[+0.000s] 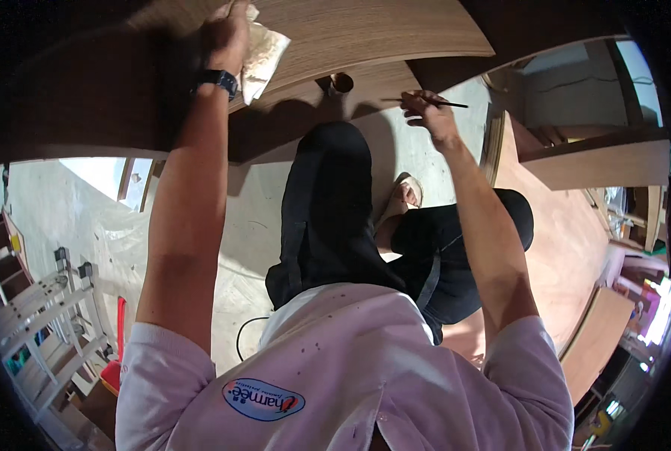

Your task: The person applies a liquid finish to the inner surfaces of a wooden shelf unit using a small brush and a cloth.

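At the top left, my left hand (pixel 226 37) is closed round a stained, off-white rag (pixel 264 60), which hangs beside the edge of a brown wood-grain panel (pixel 380 34). Further right, my right hand (pixel 429 119) pinches a slim dark paintbrush (pixel 456 104) held roughly level, its tip pointing left; its bristles are too small to make out. Between the two hands, a small open cup (pixel 341 83) stands on a lower wood-grain board (pixel 384 81). I cannot see what is inside the cup.
Dark wood panels (pixel 72 90) close off the upper left. A metal ladder (pixel 42 316) lies at the left near a red object (pixel 112 368). Wooden boards (pixel 598 161) and a large pale sheet (pixel 550 233) are at the right. My bent legs (pixel 328 203) are below the cup.
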`<state>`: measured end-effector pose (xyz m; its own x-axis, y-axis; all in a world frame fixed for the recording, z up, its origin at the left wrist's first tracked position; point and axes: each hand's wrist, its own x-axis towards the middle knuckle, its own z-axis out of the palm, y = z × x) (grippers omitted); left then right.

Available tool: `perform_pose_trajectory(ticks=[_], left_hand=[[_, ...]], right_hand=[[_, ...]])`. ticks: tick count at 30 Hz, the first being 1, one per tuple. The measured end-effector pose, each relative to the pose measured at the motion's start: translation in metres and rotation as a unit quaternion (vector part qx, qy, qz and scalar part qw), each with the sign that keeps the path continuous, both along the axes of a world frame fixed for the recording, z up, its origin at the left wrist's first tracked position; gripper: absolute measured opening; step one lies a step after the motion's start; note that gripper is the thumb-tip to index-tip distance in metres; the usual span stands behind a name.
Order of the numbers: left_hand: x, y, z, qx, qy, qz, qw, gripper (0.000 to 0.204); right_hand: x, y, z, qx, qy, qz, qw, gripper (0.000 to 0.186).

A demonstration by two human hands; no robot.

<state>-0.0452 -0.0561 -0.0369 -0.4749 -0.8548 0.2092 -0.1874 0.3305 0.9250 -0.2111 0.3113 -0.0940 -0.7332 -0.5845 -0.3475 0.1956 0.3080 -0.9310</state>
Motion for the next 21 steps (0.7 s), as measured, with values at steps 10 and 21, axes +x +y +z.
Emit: perform_pose_trajectory(ticks=[10,21], left_hand=[[0.015,-0.023,-0.017,-0.167,-0.034,-0.002,0.985,0.042],[0.006,0.004,0.007,-0.038,0.045,0.042,0.997,0.044]], right_hand=[[0.061,-0.078,-0.12,-0.132,0.05,-0.2,0.97,0.01],[0.07,-0.105,-0.145,-0.038,0.104,-0.211,0.971,0.022]])
